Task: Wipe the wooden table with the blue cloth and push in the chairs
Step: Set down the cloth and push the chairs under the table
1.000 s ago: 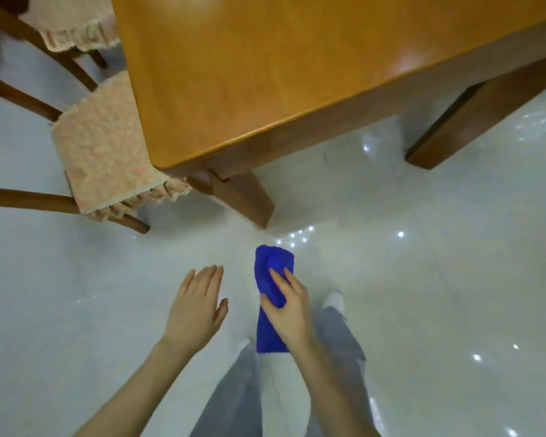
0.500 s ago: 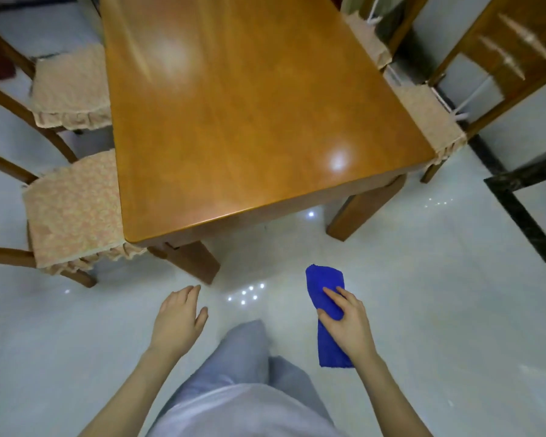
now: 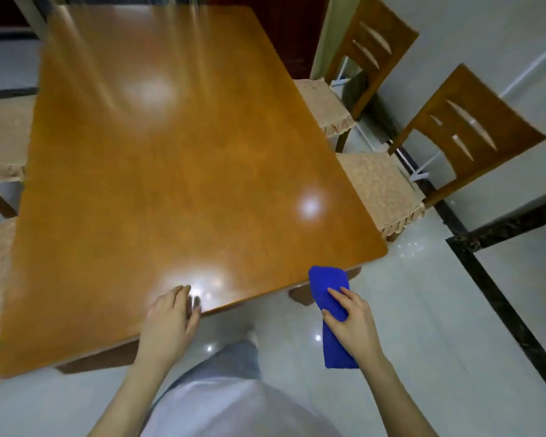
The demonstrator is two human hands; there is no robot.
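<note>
Across the centre and upper left of the frame, wooden table (image 3: 177,171) with a glossy orange-brown top and three patches of glare. Pale shiny floor (image 3: 438,326) lower right, crossed by a dark border strip (image 3: 501,313). At the right edge of the table, near chair (image 3: 460,137) and far chair (image 3: 372,42), both slat-backed, their tan cushioned seats partly under the tabletop. Left-side seats (image 3: 4,134) show at the frame's left edge, backs out of view. Left hand (image 3: 167,323), bottom centre, has straight fingers and holds nothing, fingertips over the table's near edge — contact unclear. Right hand (image 3: 350,323), lower right, grips the folded blue cloth (image 3: 328,285), fingers curled over it. The cloth's upper end overlaps the table's near right corner; its lower end hangs below the hand.
</note>
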